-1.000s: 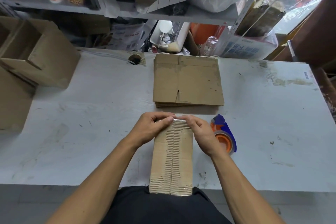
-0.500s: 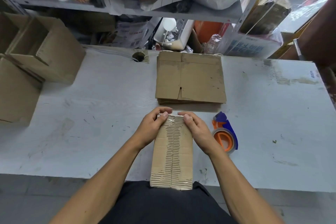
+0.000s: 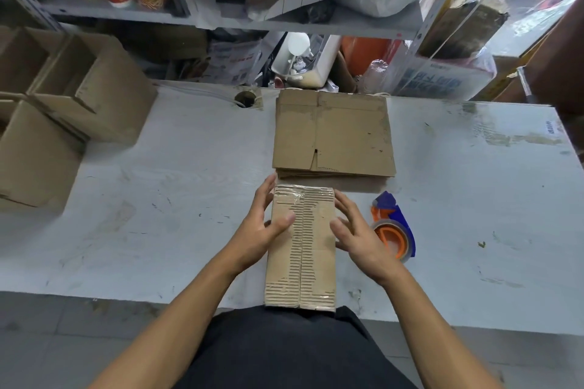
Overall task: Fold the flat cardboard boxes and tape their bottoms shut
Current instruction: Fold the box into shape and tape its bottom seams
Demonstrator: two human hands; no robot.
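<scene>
The box (image 3: 301, 249) stands bottom-up at the near table edge, against the person's torso; its closed flaps show stripped liner and exposed corrugation along the centre seam, with clear tape glinting at the far end. The left hand (image 3: 264, 227) lies along the left side, fingers extended, thumb resting on the top face; the right hand (image 3: 358, 235) flanks the right side, fingers straight and spread; neither hand grips anything.

Risk: tape may bond poorly to the ribbed, torn surface and lift; the box overhangs the table (image 3: 158, 199) edge and could tip if pressed unevenly.

Just right of the right hand lies the tape dispenser (image 3: 393, 227), blue body, orange core. Beyond the box, a stack of flat boxes (image 3: 335, 136), matte brown, scuffed. Far left, folded boxes (image 3: 72, 114) stand open, rigid and square.
</scene>
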